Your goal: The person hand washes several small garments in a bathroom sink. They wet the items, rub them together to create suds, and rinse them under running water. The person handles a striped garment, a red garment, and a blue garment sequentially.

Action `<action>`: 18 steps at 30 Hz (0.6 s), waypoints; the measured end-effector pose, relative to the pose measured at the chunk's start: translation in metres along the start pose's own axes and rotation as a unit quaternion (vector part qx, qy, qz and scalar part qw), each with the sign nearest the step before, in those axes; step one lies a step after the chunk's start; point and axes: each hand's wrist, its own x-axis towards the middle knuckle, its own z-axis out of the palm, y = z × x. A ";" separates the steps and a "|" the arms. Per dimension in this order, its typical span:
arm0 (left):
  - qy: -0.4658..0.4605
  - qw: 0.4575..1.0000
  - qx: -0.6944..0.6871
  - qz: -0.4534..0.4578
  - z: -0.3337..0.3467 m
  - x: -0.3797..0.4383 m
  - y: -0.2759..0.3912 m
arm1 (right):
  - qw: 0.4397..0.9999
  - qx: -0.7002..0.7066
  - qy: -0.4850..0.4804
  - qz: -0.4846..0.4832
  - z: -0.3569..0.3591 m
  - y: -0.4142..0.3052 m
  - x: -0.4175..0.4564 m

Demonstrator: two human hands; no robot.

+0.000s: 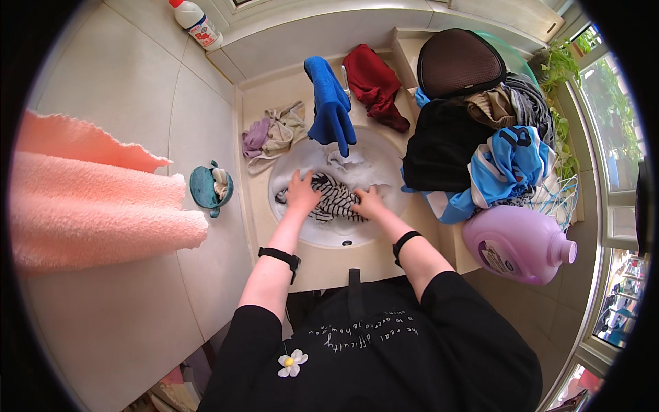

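A black-and-white striped garment [337, 200] lies wet in the oval washbasin [329, 240], among white suds. My left hand [302, 194] rests over the garment's left end with its fingers spread; whether they grip the fabric is not clear. At the right end, my right hand [369, 203] has its fingers bent around the striped fabric. Foam hides part of the garment's edges. Just beyond the hands, a blue cloth [329, 103] hangs over the faucet [345, 77] and down above the suds. A pale piece of fabric [344, 160] shows in the foam below it.
Left of the basin lie beige and lilac cloths [280, 126]; behind it, a dark red cloth [373, 85]. Clothes [448, 147] are heaped at right beside a purple detergent jug [515, 244]. A pink towel [103, 206] and teal soap holder [211, 188] are at the left wall. A white bottle [198, 26] stands behind.
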 end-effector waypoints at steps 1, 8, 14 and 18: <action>-0.027 0.999 0.035 0.002 0.010 -0.008 0.008 | 0.998 -0.029 -0.048 -0.007 0.006 -0.020 -0.006; -0.177 0.979 0.100 0.007 0.051 -0.030 -0.003 | 0.992 -0.102 -0.051 -0.062 0.026 0.005 0.018; -0.165 0.979 0.120 -0.006 0.068 -0.015 -0.048 | 0.992 -0.116 0.034 -0.044 0.028 -0.050 -0.006; -0.137 0.966 -0.192 -0.102 0.065 0.003 -0.052 | 0.993 -0.047 -0.004 -0.111 0.033 -0.025 0.004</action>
